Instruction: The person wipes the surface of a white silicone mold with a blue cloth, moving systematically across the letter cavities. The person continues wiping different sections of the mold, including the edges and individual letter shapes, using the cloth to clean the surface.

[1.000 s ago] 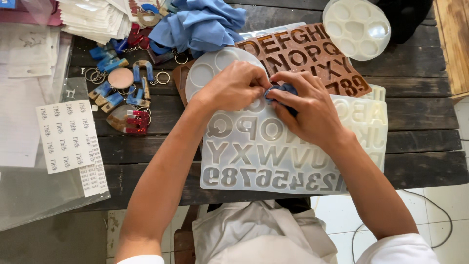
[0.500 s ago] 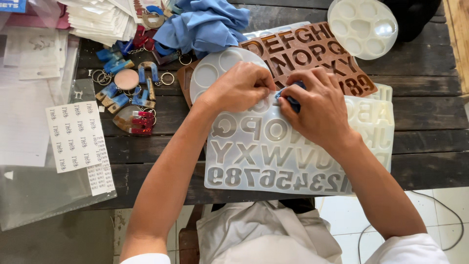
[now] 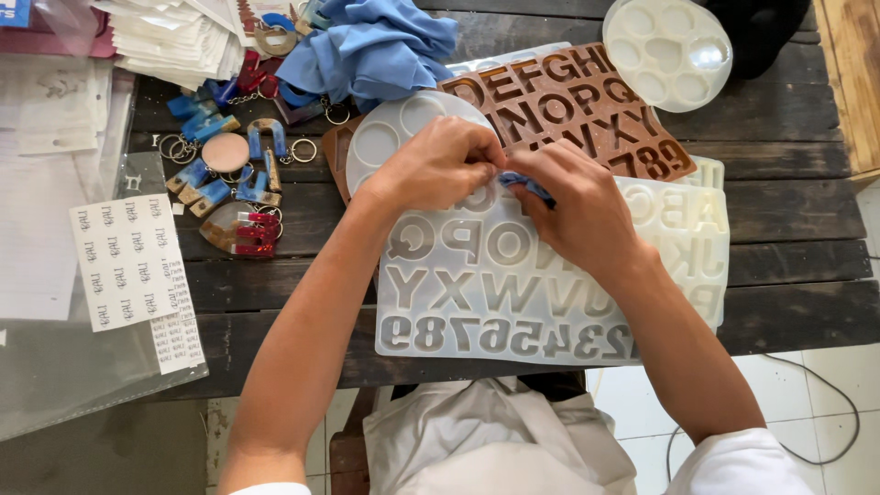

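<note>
A clear silicone letter-and-number mould (image 3: pixel 513 284) lies on the dark wooden table (image 3: pixel 788 266) in front of me. Both hands meet over its upper middle. My left hand (image 3: pixel 435 165) pinches the mould's top edge with curled fingers. My right hand (image 3: pixel 573 206) is closed on a small blue cast piece (image 3: pixel 524 183) at the mould; its shape is mostly hidden by the fingers. Whether the piece is still seated in the mould I cannot tell.
A brown letter mould (image 3: pixel 573 105) lies behind, with a round clear mould (image 3: pixel 667 50) at top right and another (image 3: pixel 394 133) under my left hand. A blue cloth (image 3: pixel 376 41), keychain pieces (image 3: pixel 229 179), sticker sheets (image 3: pixel 128 261) and stacked papers sit left.
Both hands have stayed together on the mould's upper edge, working at the blue piece with small finger movements. The view has shifted slightly.
</note>
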